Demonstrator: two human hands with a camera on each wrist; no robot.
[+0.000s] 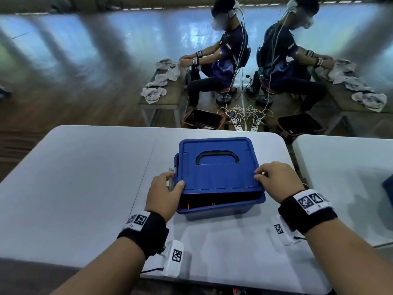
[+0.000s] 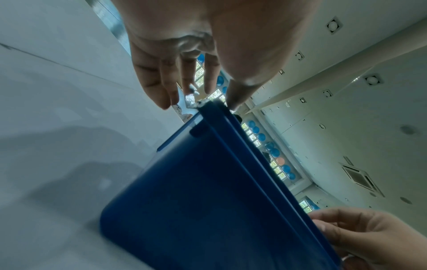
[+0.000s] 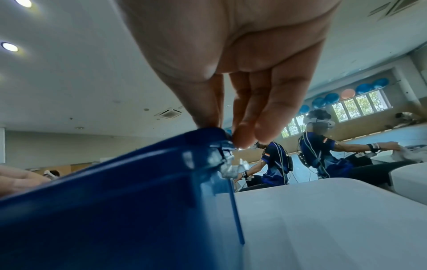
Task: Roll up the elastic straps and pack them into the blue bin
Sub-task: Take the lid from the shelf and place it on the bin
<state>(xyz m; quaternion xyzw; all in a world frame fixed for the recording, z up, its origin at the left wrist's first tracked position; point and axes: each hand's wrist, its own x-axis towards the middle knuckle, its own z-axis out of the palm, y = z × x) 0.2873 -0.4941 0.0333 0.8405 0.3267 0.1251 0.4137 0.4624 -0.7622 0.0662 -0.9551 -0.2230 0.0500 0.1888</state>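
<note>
The blue bin [image 1: 221, 208] stands on the white table [image 1: 85, 177] in front of me. Its blue lid [image 1: 219, 173], with a black handle [image 1: 217, 156], lies on top, shifted toward the far side. That leaves a dark gap along the near rim, where thin orange bits [image 1: 188, 206] show; the straps themselves are otherwise hidden. My left hand [image 1: 176, 180] pinches the lid's near left corner, thumb on top. My right hand [image 1: 259, 175] pinches the lid's right edge. In the wrist views, the left hand [image 2: 203, 102] and right hand [image 3: 224, 131] meet the lid's rim above the bin wall [image 2: 196, 201].
A second white table [image 1: 340, 167] stands to the right with a dark blue object [image 1: 388, 188] at the frame edge. Beyond the table, a seated person [image 1: 221, 60] handles grey towels beside a mirror. An orange-rimmed black crate [image 1: 202, 119] and cables lie on the floor.
</note>
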